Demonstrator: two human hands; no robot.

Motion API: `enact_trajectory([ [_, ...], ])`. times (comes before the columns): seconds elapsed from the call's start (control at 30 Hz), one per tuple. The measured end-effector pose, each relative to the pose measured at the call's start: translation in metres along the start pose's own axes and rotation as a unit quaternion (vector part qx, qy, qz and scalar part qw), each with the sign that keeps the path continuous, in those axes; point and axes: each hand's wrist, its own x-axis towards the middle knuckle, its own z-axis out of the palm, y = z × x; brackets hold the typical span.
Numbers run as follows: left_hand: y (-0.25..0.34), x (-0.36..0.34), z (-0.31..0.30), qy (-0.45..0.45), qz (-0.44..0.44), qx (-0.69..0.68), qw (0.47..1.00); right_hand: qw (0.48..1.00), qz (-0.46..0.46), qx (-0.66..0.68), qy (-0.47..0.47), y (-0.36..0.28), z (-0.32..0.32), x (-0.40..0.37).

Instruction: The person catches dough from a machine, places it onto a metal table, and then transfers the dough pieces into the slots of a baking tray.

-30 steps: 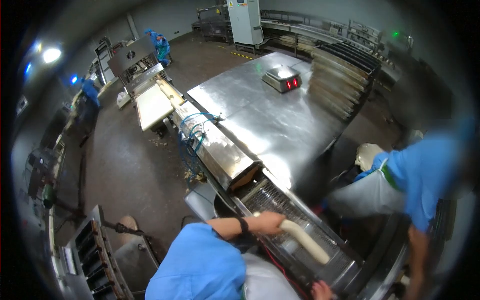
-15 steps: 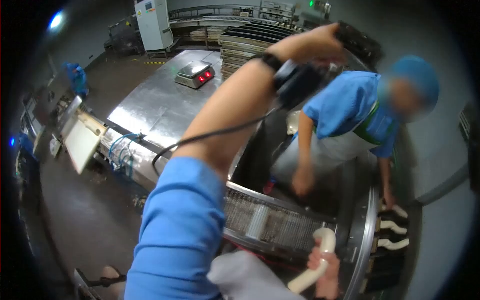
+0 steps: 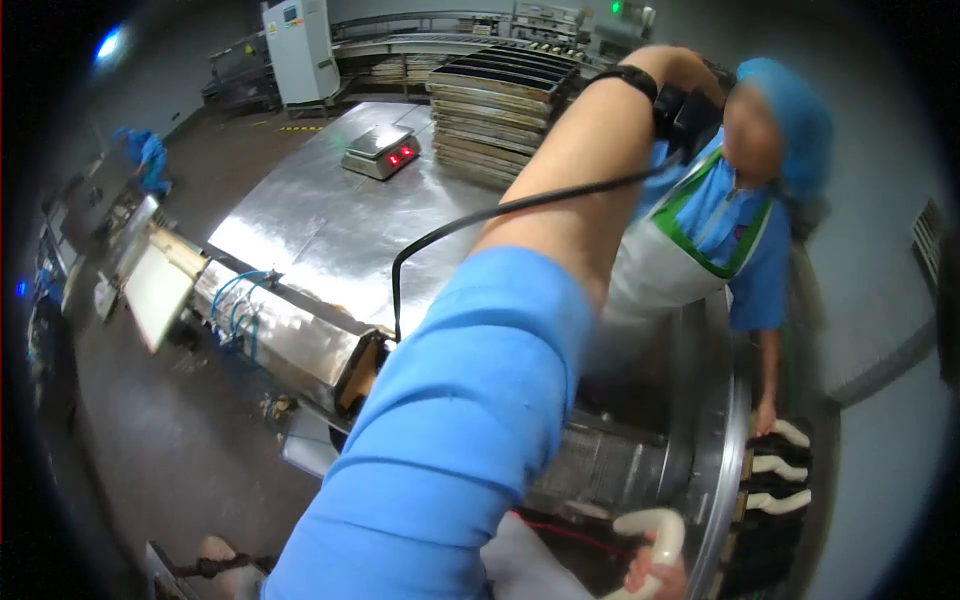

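Note:
My left arm reaches across the view in a blue sleeve, a black strap and a cabled black device at its wrist. Past the wrist, my left hand is partly in sight; its fingers are hidden behind the device. At the lower edge, my right hand is closed around a pale, bent dough strip, which curves over the top of the hand. More dough strips lie in the dark trays to the right. A mesh conveyor runs beyond my right hand.
Across the conveyor stands a co-worker in blue, one hand at the tray dough. A metal table holds a scale and stacked trays. The curved metal rail borders the trays. Another person is far left.
My left arm has swung to the right. My right hand has dropped lower with the dough strip. The co-worker has straightened, and a hand seen over the conveyor before is out of sight.

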Motion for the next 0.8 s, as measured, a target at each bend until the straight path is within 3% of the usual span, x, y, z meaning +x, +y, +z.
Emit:
enact_trajectory([
  [0.07, 0.056, -0.074, -0.024, -0.012, -0.122, -0.073, 0.99, 1.0, 0.011, -0.01, 0.012, -0.001, -0.001, 0.002],
  [0.13, 0.064, -0.115, 0.008, 0.011, -0.223, -0.273, 0.936, 0.999, 0.02, -0.018, 0.017, -0.003, -0.002, 0.008],
  [0.17, 0.077, -0.144, 0.022, 0.017, -0.208, -0.328, 0.922, 0.999, 0.023, -0.023, 0.016, -0.004, -0.002, 0.009],
  [0.2, 0.084, -0.171, 0.054, 0.023, -0.225, -0.312, 0.923, 0.999, 0.031, -0.03, 0.012, -0.005, -0.002, 0.013],
  [0.4, 0.146, -0.371, 0.212, -0.217, -0.262, -0.313, 0.887, 0.997, 0.053, -0.055, -0.002, -0.014, -0.008, 0.028],
  [0.47, 0.149, -0.444, 0.266, -0.183, -0.267, -0.259, 0.91, 0.997, 0.056, -0.057, -0.007, -0.016, -0.01, 0.028],
  [0.5, 0.155, -0.467, 0.267, -0.249, -0.312, -0.234, 0.887, 0.997, 0.055, -0.059, -0.005, -0.017, -0.011, 0.028],
  [0.53, 0.153, -0.501, 0.283, -0.2, -0.307, -0.199, 0.909, 0.997, 0.058, -0.057, -0.006, -0.018, -0.01, 0.029],
  [0.63, 0.139, -0.522, 0.259, -0.251, -0.401, -0.092, 0.876, 0.997, 0.054, -0.058, -0.003, -0.019, -0.011, 0.029],
  [0.7, 0.107, -0.512, 0.214, -0.171, -0.447, -0.085, 0.874, 0.997, 0.054, -0.061, -0.001, -0.02, -0.011, 0.028],
  [0.8, 0.033, -0.452, 0.115, 0.03, -0.408, -0.011, 0.913, 0.997, 0.054, -0.061, 0.006, -0.02, -0.008, 0.025],
])
